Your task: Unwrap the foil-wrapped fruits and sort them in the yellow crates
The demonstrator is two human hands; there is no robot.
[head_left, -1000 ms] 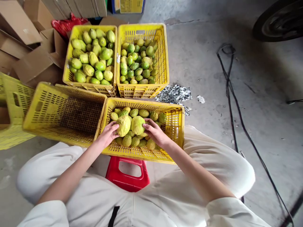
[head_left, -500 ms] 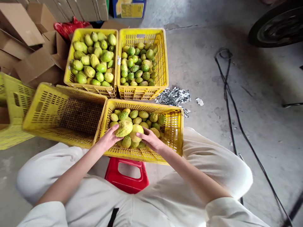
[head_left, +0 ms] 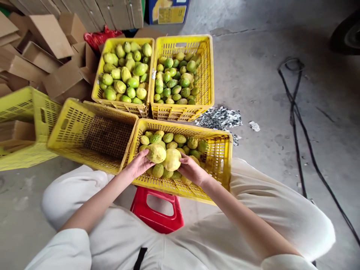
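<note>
My left hand (head_left: 140,164) is closed on a yellow-green, lemon-like fruit (head_left: 156,153), its fingers around the left end. In my right hand (head_left: 193,169) is a rounder, paler yellow lemon-like fruit (head_left: 172,159), gripped from its right side. Both fruits are side by side above the near yellow crate (head_left: 218,161). Under them, that crate holds many more green and yellow fruits (head_left: 180,138), heaped toward its left and middle. My fingertips are partly hidden behind the fruits.
Two yellow crates (head_left: 213,71) of similar fruit stand behind. A bare yellow crate (head_left: 70,116) tilts at the left. A red stool (head_left: 157,221) is between my legs. Flattened cardboard boxes (head_left: 64,75), shiny foil scraps (head_left: 219,117) and a black cable (head_left: 295,112) lie around.
The view has shifted, so the whole scene sits further right. The right-hand fruit has turned and now shows a fuller round side; the left one is also rotated. Both hands keep their hold.
</note>
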